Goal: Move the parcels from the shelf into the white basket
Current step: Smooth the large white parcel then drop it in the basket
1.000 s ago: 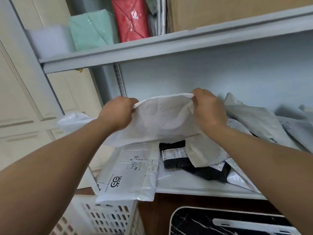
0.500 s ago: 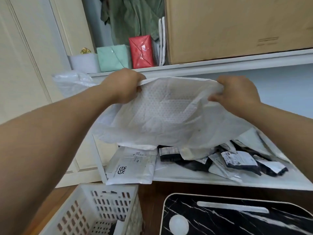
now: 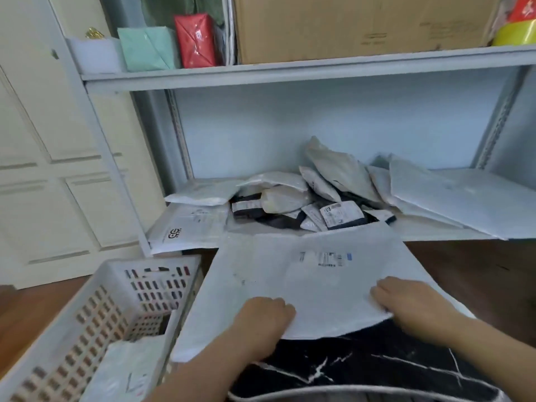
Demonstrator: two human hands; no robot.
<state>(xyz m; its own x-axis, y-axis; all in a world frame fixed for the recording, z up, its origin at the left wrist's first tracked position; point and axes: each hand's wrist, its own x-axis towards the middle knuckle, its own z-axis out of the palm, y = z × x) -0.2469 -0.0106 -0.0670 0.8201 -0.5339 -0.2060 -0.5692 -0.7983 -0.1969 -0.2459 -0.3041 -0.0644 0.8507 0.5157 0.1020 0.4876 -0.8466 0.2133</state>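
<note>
White plastic, thin and a little wrinkled, makes the big flat parcel (image 3: 313, 282) that both hands grip at its near edge: the left hand (image 3: 262, 322) curled on the near-left part, the right hand (image 3: 406, 303) pinching the near-right part. Half a second ago the hands held it up high in front of the shelf (image 3: 435, 232); now it lies low over the black marble surface (image 3: 362, 369), just right of the white basket (image 3: 95, 314). Its printed label (image 3: 326, 258) faces up near the far edge.
</note>
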